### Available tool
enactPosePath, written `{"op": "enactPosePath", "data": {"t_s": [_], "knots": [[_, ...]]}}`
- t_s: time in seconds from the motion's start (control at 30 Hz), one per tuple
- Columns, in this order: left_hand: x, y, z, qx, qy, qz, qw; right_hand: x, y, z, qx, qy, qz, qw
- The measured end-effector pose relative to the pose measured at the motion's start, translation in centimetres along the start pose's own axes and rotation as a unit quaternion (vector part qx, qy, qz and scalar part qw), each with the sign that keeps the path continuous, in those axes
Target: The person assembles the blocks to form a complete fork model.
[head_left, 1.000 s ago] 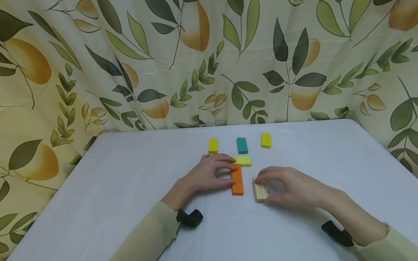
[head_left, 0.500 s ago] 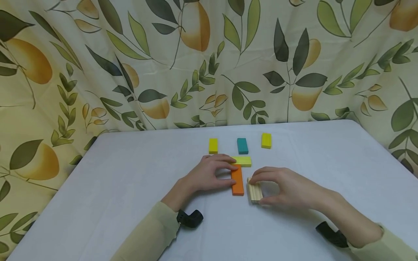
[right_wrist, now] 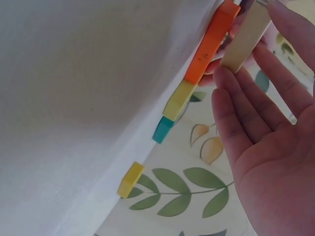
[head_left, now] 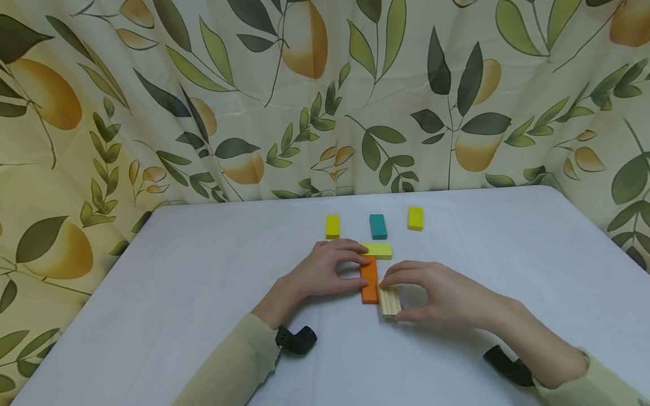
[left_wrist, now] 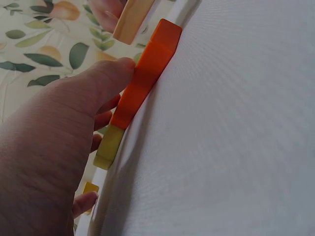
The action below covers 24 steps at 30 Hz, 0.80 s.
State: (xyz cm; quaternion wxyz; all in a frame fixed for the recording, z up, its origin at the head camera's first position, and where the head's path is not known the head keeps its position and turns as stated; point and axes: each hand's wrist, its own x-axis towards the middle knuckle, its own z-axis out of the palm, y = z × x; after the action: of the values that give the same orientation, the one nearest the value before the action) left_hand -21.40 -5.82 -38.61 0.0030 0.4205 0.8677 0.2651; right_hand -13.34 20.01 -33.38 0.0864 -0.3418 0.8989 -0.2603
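My right hand (head_left: 442, 293) pinches a light wooden block (head_left: 390, 301) with lengthwise lines, thumb at its near end and fingertips at its far end. The block is close beside the right edge of an orange block (head_left: 369, 287); whether they touch I cannot tell. My left hand (head_left: 322, 268) rests its thumb and index fingertip on the orange block, and another fingertip reaches a yellow-green block (head_left: 380, 251). That block lies crosswise at the orange block's far end. In the left wrist view, the thumb (left_wrist: 115, 73) touches the orange block's side.
Farther back on the white-covered table (head_left: 228, 242) lie a yellow block (head_left: 332, 226), a teal block (head_left: 378, 226) and another yellow block (head_left: 415, 219), spaced apart. Behind the table hangs a curtain (head_left: 304, 129) with fruit and leaf prints.
My right hand has moved left with the wooden block, narrowing the gap to the orange block. My left hand and the coloured blocks have stayed in place.
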Motion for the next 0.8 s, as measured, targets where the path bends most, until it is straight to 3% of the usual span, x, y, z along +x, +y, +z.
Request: {"op": "enactPosePath", "data": {"t_s": [0.8], "knots": [[0.1, 0.0, 0.0, 0.004, 0.009, 0.008, 0.9999, 0.1, -1.5, 0.5, -0.002, -0.035, -0.017, 0.999]]}}
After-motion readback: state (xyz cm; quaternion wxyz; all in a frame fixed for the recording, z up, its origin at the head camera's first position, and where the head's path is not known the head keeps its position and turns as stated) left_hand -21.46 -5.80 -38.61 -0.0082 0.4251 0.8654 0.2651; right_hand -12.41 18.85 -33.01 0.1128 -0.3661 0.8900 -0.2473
